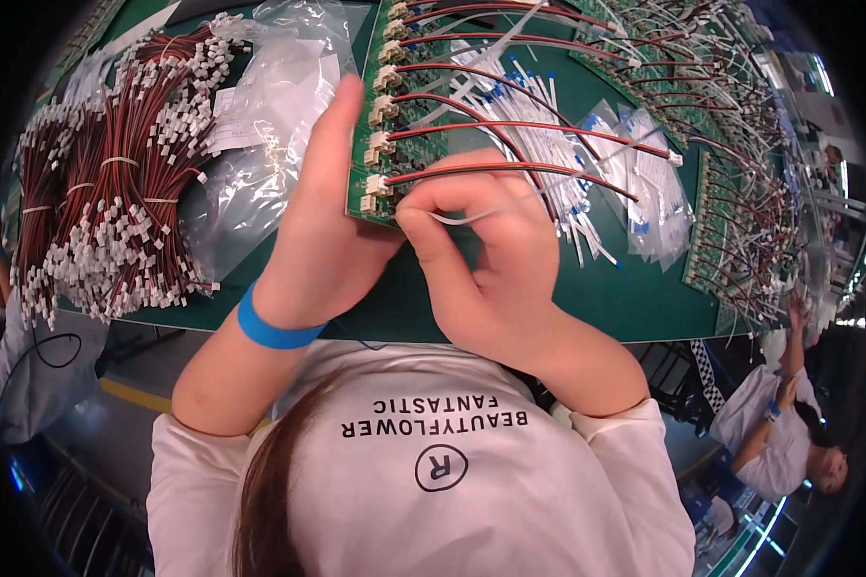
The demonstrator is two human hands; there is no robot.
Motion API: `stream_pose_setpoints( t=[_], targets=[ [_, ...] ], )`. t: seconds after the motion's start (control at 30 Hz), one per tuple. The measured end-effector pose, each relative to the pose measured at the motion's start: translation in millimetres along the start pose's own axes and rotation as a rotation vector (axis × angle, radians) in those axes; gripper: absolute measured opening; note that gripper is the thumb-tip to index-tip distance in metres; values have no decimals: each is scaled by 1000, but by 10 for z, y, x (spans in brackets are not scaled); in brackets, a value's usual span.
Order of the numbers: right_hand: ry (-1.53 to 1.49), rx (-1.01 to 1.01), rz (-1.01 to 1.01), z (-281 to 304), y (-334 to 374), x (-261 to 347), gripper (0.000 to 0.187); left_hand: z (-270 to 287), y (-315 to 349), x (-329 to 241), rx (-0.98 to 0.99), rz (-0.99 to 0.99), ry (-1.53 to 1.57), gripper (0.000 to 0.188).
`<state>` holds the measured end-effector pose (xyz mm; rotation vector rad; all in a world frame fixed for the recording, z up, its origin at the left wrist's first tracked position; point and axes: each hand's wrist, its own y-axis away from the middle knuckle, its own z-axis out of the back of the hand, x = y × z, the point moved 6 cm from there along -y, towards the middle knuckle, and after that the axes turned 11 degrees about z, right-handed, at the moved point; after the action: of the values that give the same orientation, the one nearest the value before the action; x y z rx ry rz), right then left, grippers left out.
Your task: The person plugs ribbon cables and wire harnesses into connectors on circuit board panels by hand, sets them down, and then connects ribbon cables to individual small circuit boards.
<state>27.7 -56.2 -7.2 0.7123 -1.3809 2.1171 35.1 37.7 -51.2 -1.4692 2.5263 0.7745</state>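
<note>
Nearest to me over the head camera is the wearer's white shirt (548, 510), with both bare forearms reaching up past it toward the bench. A blue band (274, 327) circles the left wrist. From my end I see the left hand (327, 240) closed around the near end of a long green circuit board (365, 163), its thumb lying along the left edge; the other fingers are hidden behind the board, so I can't tell how they sit. The right hand (500, 250) is curled just beside that same end, thumb and forefinger pinched on a white flat cable (457, 222). Pale connectors (375, 185) line the board, and red-and-black wires (433, 173) run from them to the right, over the right hand. Beneath everything is a dark green tabletop (635, 308). To the left I have banded wire bundles (115, 192) with white plugs, next to a clear plastic bag (250, 207). Past the right hand lie loose flat cables (520, 101) with blue ends, then bagged ones (649, 207), then more wired boards (645, 67). Farther off, a person in white (765, 423) is at the right.
</note>
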Motion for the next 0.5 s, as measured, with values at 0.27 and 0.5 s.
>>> stream_pose_setpoints(
  t=[0.27,0.5],
  targets=[
    [102,48,63,-95,50,-34,17,231,521,-4,-229,-215,-705,28],
    [81,109,106,-89,43,-57,15,256,521,-6,-270,-361,-796,23]
  ],
)
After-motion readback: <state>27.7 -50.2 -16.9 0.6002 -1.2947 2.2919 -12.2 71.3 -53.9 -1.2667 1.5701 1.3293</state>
